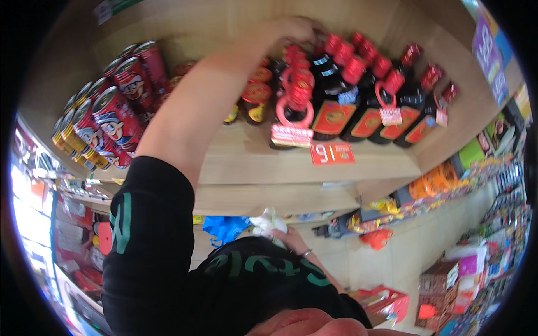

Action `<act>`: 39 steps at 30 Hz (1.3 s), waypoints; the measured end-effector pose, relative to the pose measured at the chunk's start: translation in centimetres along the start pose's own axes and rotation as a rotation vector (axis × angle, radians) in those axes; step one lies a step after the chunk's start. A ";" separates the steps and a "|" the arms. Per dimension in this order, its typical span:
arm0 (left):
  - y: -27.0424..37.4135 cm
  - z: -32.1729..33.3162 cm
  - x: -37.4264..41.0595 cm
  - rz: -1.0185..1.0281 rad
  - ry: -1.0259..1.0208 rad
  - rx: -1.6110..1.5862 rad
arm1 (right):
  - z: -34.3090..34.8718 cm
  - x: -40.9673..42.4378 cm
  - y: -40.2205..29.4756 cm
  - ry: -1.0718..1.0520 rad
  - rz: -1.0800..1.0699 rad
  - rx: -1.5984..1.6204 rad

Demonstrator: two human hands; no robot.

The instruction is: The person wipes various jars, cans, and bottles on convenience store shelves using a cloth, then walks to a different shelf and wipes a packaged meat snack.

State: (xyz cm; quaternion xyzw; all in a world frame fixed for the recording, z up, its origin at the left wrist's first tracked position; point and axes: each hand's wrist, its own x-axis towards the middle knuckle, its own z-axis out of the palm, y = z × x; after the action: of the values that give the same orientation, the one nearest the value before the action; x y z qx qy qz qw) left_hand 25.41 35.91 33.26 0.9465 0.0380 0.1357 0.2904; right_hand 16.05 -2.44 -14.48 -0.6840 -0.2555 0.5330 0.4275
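My left hand (304, 31), at the end of a bare forearm, reaches over the shelf to the back of a group of dark glass bottles (332, 115) with red caps. Its fingers are blurred and partly hidden near the rear caps, so whether they grip anything does not show. Pink rings and tags hang on some bottle necks. Low in front of my body, below the shelf edge, my right hand (290, 238) holds a crumpled white cloth (269, 222). Small jars with red lids (256, 93) stand left of the bottles.
Red cans (115, 117) and yellow cans (73, 130) stand on the left of the wooden shelf (252, 164). A red price card (333, 153) is at its front. A blue bag (225, 229) lies below; cartons (437, 279) stand at lower right.
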 end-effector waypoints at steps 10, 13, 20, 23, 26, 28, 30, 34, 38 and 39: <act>-0.9 -0.8 0.4 -0.201 -0.123 -0.049 | 0.7 -2.1 0.5 0.139 -0.217 0.173; 0.2 -0.1 0.1 -0.205 -0.059 0.031 | 0.5 -2.9 0.3 0.169 -0.231 0.190; 1.3 -0.9 -1.2 -0.198 -0.092 -0.036 | 0.8 -4.2 -1.4 0.217 -0.189 0.219; 2.0 -1.7 -2.5 -0.181 -0.087 -0.044 | 0.9 -4.6 -2.4 0.206 -0.210 0.207; 2.3 -2.3 -3.9 -0.297 -0.036 0.109 | 1.3 -4.5 -3.2 0.202 -0.171 0.127; 2.1 -2.8 -4.6 -0.332 -0.027 0.144 | 1.5 -3.8 -2.5 0.193 -0.168 0.156; 0.7 -3.1 -4.8 -0.281 -0.058 0.072 | 2.0 -3.2 -2.0 0.206 -0.190 0.161; -1.1 -3.5 -5.1 -0.256 -0.099 0.048 | 3.1 -3.1 -1.9 0.236 -0.236 0.172; -2.7 -3.1 -4.6 -0.180 -0.036 0.161 | 3.8 -3.5 -2.5 0.236 -0.265 0.192; -2.9 -2.9 -4.4 -0.140 -0.017 0.215 | 3.8 -3.5 -2.5 0.216 -0.244 0.201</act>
State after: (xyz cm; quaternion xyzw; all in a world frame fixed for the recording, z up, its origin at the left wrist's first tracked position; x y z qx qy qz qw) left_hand 20.41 39.18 32.91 0.9683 0.1158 0.1022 0.1963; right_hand 11.71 -2.83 -10.76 -0.6551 -0.2348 0.4236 0.5799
